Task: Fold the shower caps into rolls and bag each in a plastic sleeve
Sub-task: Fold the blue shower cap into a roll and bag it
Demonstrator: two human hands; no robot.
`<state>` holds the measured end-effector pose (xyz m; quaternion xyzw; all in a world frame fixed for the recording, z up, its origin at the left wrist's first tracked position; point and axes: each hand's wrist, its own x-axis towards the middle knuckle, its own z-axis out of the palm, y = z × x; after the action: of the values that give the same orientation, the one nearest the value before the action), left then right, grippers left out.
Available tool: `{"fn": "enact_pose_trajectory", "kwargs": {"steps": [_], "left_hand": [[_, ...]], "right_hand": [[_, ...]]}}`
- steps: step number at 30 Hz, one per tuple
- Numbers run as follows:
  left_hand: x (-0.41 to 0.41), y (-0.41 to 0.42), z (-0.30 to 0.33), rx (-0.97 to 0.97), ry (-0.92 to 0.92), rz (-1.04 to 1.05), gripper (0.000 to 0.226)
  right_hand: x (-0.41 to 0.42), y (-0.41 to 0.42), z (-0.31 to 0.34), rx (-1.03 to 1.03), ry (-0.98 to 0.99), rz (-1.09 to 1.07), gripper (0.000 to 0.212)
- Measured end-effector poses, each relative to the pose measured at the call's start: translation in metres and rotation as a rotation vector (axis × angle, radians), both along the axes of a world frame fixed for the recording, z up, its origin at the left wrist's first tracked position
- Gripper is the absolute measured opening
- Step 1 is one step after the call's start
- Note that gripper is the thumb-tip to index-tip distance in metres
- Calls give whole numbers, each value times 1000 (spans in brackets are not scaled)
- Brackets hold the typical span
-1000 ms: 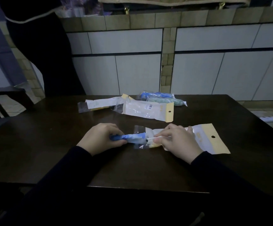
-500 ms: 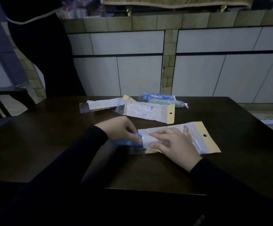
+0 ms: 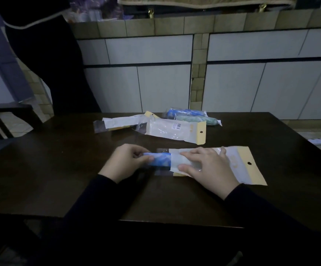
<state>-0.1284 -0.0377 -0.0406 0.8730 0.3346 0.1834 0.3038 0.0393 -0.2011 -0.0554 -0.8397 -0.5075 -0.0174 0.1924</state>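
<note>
Blue shower cap roll (image 3: 158,159): soft, light, springy; pinched at its exposed end by the left hand (image 3: 126,162). Plastic sleeve (image 3: 238,160): thin, probably slippery in this dim view; pressed flat near its mouth by the right hand (image 3: 209,167), fingers spread.

Blue, clear and yellow against a dark brown table

The table (image 3: 60,169) is dark brown, almost black. At its middle, the rolled cap (image 3: 158,160) is blue with paler mottling, and its sleeve (image 3: 238,164) is clear and whitish with a yellow header strip. Toward the table's far edge, 2 more sleeves (image 3: 175,129) show the same clear-and-yellow scheme, 1 with a black barcode; behind them lie a blue roll (image 3: 184,112) and a green roll (image 3: 194,119).
</note>
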Motion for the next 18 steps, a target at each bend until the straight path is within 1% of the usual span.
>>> {"fn": "enact_pose_trajectory", "kwargs": {"steps": [2,4,6,9,11,15,16,18], "left_hand": [[16,-15,-6,-45,-20,-52,15],[25,-19,-9,-93,-64,-26,18],[22,-14,-8,-150,-104,17,19],[11,-10,-5,-166,-86,13,8],[10,-12,-6,-152,-95,-6,3],[16,-14,-8,-139,-78,3,6],[17,-13,-9,-137,-65,6,8],[18,-12,-10,-129,-62,5,9]], "right_hand": [[-2,0,-1,16,-19,30,49],[-1,-2,-1,48,-18,62,45],[3,-7,-1,93,50,98,39],[9,-10,0,133,128,135,40],[9,-10,0,138,114,141,41],[8,-10,-1,99,-81,15,39],[9,-10,-1,103,-93,-20,38],[9,-12,-1,119,-38,-51,37]]}}
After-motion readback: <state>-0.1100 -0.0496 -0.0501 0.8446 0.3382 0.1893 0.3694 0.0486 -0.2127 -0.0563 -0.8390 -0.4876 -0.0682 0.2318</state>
